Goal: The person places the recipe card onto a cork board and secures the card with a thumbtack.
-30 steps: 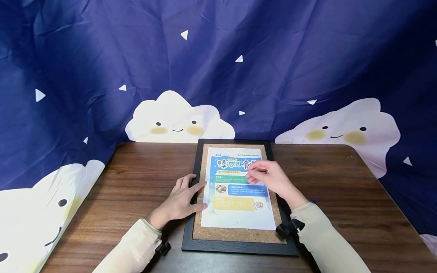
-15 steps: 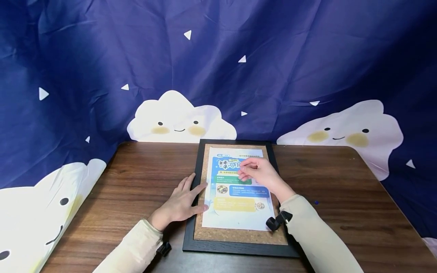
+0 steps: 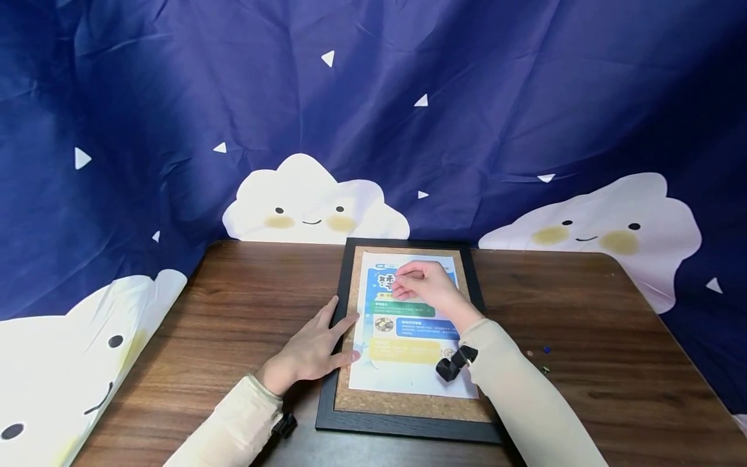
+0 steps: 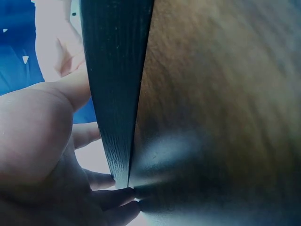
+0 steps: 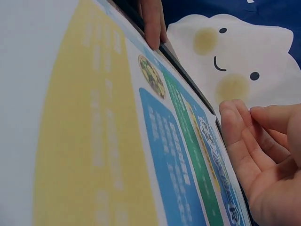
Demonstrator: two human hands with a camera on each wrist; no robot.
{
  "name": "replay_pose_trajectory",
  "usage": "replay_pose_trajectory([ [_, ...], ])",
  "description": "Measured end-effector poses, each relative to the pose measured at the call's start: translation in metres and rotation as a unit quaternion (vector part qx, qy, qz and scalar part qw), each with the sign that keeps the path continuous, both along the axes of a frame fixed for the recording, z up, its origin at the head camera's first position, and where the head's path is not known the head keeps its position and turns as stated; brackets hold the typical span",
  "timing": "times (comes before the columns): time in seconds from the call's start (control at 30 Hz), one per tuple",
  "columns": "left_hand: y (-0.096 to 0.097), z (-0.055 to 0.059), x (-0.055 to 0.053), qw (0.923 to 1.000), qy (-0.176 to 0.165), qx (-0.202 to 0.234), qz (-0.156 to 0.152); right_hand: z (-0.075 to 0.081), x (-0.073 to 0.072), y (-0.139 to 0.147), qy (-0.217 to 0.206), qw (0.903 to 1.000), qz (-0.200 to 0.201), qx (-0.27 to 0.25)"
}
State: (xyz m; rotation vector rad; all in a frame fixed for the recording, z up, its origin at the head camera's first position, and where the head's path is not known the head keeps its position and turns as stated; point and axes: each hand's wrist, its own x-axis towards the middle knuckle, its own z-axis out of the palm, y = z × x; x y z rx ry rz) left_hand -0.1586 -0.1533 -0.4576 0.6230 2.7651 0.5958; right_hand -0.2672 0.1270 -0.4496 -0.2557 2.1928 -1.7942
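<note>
Left hand (image 3: 310, 349) spreads over the frame (image 3: 408, 425) at left. Right hand (image 3: 430, 285), fingertips together, part-hides the poster (image 3: 405, 373); whether it pinches anything, I can't tell.

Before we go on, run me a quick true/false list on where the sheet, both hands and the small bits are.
1. The printed sheet lies on cork inside the black frame. True.
2. The left hand grips the sheet's bottom right corner. False: it rests at the frame's left side, fingers spread.
3. The right hand is over the upper part of the sheet. True.
4. All the small bits lie to the left of the frame. False: a small blue piece, for one, is on the table to the right.
5. On the sheet, the yellow panel is nearer the person than the green one. True.
</note>
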Motion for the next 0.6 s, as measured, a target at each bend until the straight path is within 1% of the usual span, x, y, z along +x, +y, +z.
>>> replay_pose_trajectory([
  [0.13, 0.001, 0.001, 0.000, 1.0000, 0.002, -0.009, 0.001, 0.000, -0.006, -0.010, -0.010, 0.9997, -0.009, -0.022],
  [0.23, 0.002, 0.001, 0.000, 0.9999, -0.002, -0.014, 0.002, -0.001, -0.011, -0.015, -0.011, 0.9996, -0.011, -0.024],
  [0.43, 0.002, 0.001, -0.001, 0.9997, -0.019, -0.012, 0.004, -0.007, -0.024, -0.023, -0.010, 0.9999, -0.001, -0.002],
  [0.6, 0.001, 0.001, -0.001, 0.9997, -0.024, -0.011, 0.000, -0.009, -0.032, -0.033, -0.013, 0.9999, 0.000, 0.007],
])
